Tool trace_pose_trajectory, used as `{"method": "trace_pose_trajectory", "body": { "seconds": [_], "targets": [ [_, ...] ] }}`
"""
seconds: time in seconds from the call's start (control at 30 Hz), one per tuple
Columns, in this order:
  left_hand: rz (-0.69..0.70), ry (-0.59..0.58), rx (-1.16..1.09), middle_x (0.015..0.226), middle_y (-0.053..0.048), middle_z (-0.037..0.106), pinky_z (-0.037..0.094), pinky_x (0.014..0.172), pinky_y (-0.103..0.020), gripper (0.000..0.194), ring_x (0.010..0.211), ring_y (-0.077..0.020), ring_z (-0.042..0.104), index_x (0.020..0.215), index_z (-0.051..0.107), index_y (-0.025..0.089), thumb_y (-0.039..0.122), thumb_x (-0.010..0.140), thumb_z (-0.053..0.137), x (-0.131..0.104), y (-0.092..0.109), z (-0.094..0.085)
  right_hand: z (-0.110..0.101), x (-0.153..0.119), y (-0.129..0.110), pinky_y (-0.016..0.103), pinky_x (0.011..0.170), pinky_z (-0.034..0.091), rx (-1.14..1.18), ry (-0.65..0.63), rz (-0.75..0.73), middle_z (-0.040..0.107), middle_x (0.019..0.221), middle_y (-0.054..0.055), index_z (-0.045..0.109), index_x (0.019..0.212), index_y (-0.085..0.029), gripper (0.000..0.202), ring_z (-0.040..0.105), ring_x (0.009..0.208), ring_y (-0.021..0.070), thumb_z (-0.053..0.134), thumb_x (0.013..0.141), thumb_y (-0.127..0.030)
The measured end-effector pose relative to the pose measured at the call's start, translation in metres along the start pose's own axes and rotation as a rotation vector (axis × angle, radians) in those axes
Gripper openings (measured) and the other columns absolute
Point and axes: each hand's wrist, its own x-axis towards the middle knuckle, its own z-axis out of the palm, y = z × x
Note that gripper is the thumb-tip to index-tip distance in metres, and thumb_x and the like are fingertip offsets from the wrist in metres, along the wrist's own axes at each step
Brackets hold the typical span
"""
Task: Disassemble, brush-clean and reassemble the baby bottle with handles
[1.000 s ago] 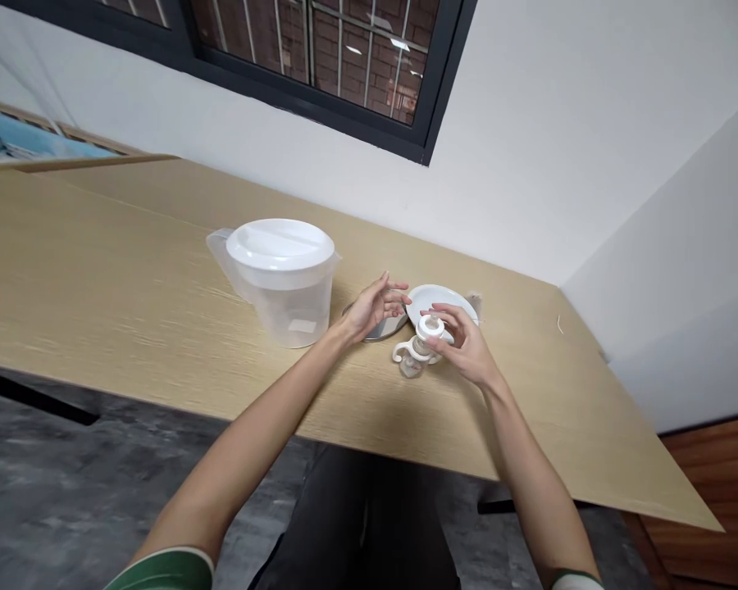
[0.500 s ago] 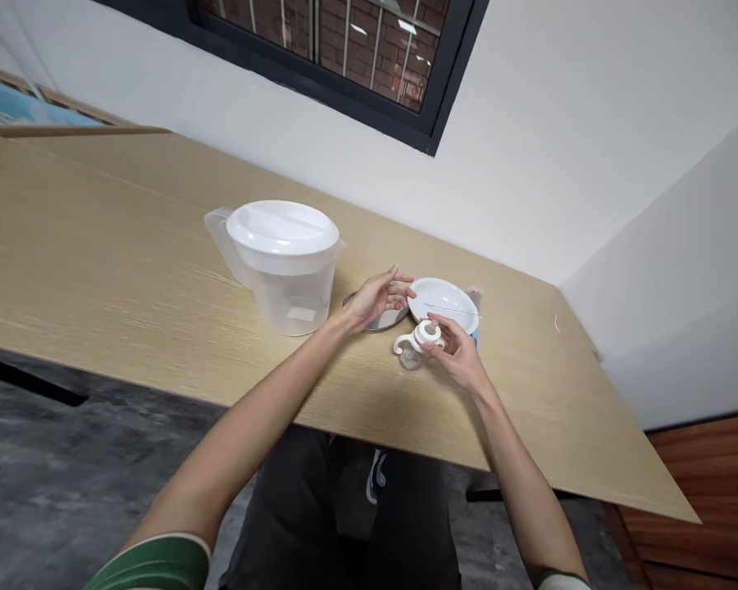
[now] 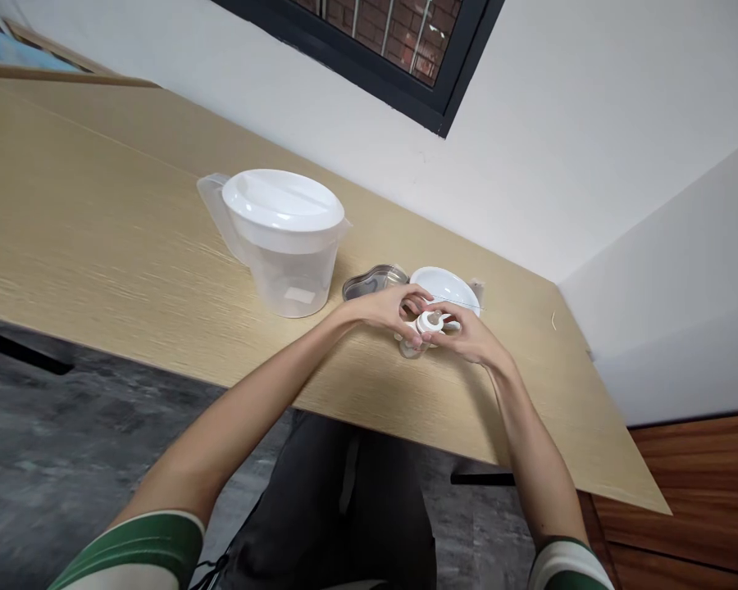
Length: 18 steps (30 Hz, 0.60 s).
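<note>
A small clear baby bottle with a white collar and a pale nipple is between my two hands, above the wooden table. My left hand grips it from the left, its fingers curled round the handle side. From the right, my right hand has thumb and fingers closed on the white collar. Just behind the hands sits a white bowl with a thin rod across it. A shiny metal tray lies left of the bowl, partly hidden by my left hand.
A translucent pitcher with a white lid stands on the table left of the tray. Behind the bowl's right side is a small clear item. A short pale strip lies farther right. The wall and window frame rise behind.
My left hand has moved right and down from above the metal tray and taken hold of the bottle. My right hand has stayed on it. The camera view has shifted slightly.
</note>
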Motion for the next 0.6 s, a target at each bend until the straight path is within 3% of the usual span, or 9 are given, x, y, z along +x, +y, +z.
{"method": "trace_pose_trajectory", "body": {
  "seconds": [0.1,0.27,0.43,0.6],
  "targets": [
    [0.007,-0.064,-0.018,0.109,-0.008,0.071,0.053,0.088,-0.037,0.092,0.106,-0.0262,0.068,0.130,0.055,0.018,0.023,0.049,0.098,0.003,-0.006,0.010,-0.004,0.003,0.001,0.036,0.087,0.051,-0.077,0.017,-0.008,0.063,0.112,0.005,0.071,0.113,-0.023,0.046,0.060,0.095,0.0187,0.083,0.073,-0.041],
    [0.047,-0.019,-0.039,0.107,-0.008,0.071,0.053,0.091,-0.038,0.083,0.105,-0.0255,0.069,0.126,0.053,0.017,0.015,0.053,0.093,0.008,-0.012,0.019,-0.008,0.007,0.007,0.033,0.083,0.049,-0.128,0.000,-0.057,0.056,0.103,0.003,0.073,0.110,-0.024,0.043,0.056,0.091,0.0176,0.085,0.072,-0.041],
    [0.087,0.008,-0.019,0.102,-0.006,0.072,0.054,0.083,-0.035,0.076,0.098,-0.0245,0.071,0.123,0.054,0.018,0.015,0.056,0.090,0.006,-0.011,0.018,-0.014,0.012,0.002,0.033,0.083,0.046,-0.216,-0.058,-0.083,0.054,0.098,0.002,0.073,0.112,-0.024,0.043,0.053,0.088,0.0173,0.086,0.074,-0.039],
    [0.051,-0.058,-0.007,0.106,-0.007,0.073,0.055,0.083,-0.034,0.075,0.099,-0.0253,0.073,0.123,0.055,0.018,0.018,0.057,0.092,0.006,-0.011,0.012,-0.020,0.015,-0.004,0.034,0.083,0.046,-0.303,-0.166,-0.122,0.055,0.101,0.003,0.070,0.120,-0.028,0.044,0.054,0.092,0.0196,0.083,0.078,-0.037]
  ]
}}
